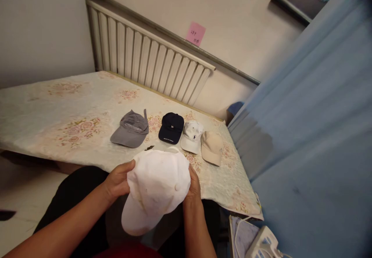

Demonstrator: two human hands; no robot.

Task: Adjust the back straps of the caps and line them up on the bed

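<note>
Between my two hands, above my lap, is a white baseball cap (158,184), its brim toward me and to the lower left. My left hand (120,178) grips the cap's left side, thumb on top, with the other fingers partly hidden. At the right side, my right hand (194,184) holds the edge, its fingers partly behind the cap. Beyond it on the bed lie a grey cap (132,128) with its strap sticking up, a navy cap (171,128), a smaller white cap (192,137) and a beige cap (211,147), brims toward me.
The caps lie on a flowered bed cover (69,110). Behind it stand a radiator (148,56) and a wall with a pink note (195,33). A blue curtain (314,134) hangs at right, near a white power strip (264,242) with cords.
</note>
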